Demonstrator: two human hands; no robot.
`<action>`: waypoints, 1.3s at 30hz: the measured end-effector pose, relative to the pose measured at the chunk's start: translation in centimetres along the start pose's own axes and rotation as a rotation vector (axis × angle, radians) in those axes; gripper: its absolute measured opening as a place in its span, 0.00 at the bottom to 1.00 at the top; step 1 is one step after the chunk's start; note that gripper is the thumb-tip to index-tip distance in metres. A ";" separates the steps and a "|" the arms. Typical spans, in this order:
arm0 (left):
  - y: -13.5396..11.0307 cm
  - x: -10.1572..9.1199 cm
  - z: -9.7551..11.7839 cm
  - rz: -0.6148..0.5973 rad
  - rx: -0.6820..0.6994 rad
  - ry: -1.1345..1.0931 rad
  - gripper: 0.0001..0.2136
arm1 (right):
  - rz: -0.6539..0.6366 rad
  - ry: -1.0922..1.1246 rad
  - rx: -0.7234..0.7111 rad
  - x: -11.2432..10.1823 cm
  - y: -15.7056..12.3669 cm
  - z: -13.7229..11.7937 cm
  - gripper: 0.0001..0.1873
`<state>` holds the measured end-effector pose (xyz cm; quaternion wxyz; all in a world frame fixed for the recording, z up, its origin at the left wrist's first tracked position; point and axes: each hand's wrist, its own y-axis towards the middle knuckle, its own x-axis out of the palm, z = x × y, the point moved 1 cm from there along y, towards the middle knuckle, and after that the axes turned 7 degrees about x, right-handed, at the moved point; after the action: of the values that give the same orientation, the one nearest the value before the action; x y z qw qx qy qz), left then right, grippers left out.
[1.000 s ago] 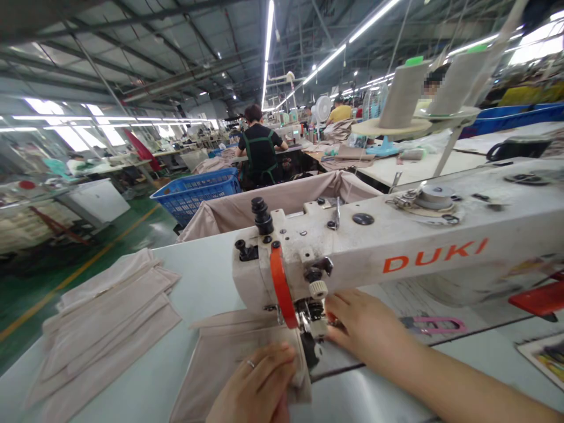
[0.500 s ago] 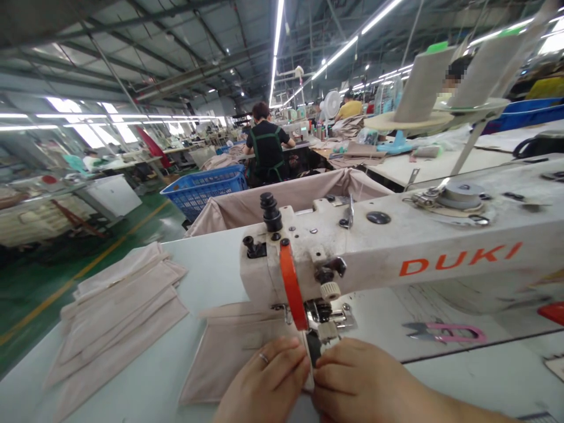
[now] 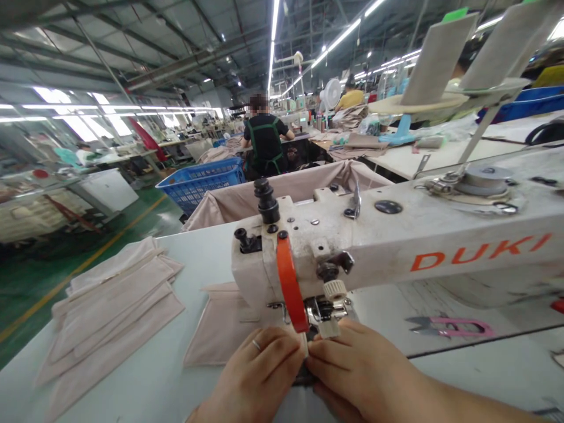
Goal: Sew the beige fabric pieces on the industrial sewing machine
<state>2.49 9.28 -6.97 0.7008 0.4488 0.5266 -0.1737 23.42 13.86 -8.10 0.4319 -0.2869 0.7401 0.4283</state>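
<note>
A white sewing machine (image 3: 396, 241) marked DUKI stretches across the table, its needle head and orange guard (image 3: 291, 288) right above my hands. A beige fabric piece (image 3: 220, 326) lies under the presser foot and reaches left. My left hand (image 3: 255, 370), a ring on one finger, presses on the fabric just left of the foot with fingers curled together. My right hand (image 3: 356, 370) meets it from the right, fingertips pinched at the fabric edge below the foot. What lies between the fingertips is hidden.
A stack of beige fabric strips (image 3: 110, 305) lies at the table's left. Pink thread snips (image 3: 449, 326) rest under the machine arm. A fabric-lined bin (image 3: 286, 188) and a blue basket (image 3: 202, 185) stand behind the table. A person in black works farther back.
My right hand came from beside the presser foot to meet my left hand in front of it. The fabric piece has slid away from me under the foot.
</note>
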 end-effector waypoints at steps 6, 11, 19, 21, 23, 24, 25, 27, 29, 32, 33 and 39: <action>-0.2 0.1 0.2 -0.081 -0.035 -0.033 0.15 | -0.031 0.101 0.020 -1.1 -0.2 -0.1 0.08; -0.3 0.6 0.1 -0.069 -0.081 -0.109 0.14 | -0.018 0.159 0.064 -1.1 -0.5 0.0 0.06; 0.3 -0.2 -0.4 -0.047 -0.062 -0.083 0.13 | 0.038 0.089 0.092 0.2 -0.2 0.4 0.08; 1.0 -0.5 -0.8 -0.028 -0.072 -0.080 0.13 | 0.043 0.080 0.111 0.2 -0.1 0.4 0.10; 1.5 -0.6 -1.2 -0.027 -0.104 -0.089 0.13 | 0.025 0.073 0.125 0.2 0.0 0.4 0.13; 1.7 -0.5 -1.4 -0.047 -0.117 -0.090 0.12 | 0.008 0.071 0.133 0.2 0.1 0.3 0.14; 1.7 -0.5 -1.6 -0.069 -0.132 -0.084 0.12 | -0.008 0.068 0.145 0.2 0.1 0.3 0.15; 1.8 -0.3 -2.1 -0.109 -0.159 -0.064 0.12 | -0.031 0.065 0.174 0.2 0.1 0.4 0.16; 1.8 -0.1 -2.4 -0.109 -0.175 -0.048 0.12 | -0.028 0.063 0.192 0.3 0.0 0.4 0.16; 1.9 0.0 -3.1 -0.071 -0.230 -0.033 0.13 | -0.003 0.067 0.197 0.5 0.1 0.5 0.17; 2.0 0.1 -3.3 -0.063 -0.247 -0.033 0.13 | 0.005 0.066 0.198 0.6 0.1 0.6 0.17; 1.9 1.0 -4.7 -0.072 -0.263 -0.042 0.13 | 0.023 0.047 0.207 0.4 0.3 0.4 0.17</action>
<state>1.49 14.31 -7.22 0.7577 0.3304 0.5457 -0.1378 23.12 14.35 -8.45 0.4368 -0.2422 0.7935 0.3478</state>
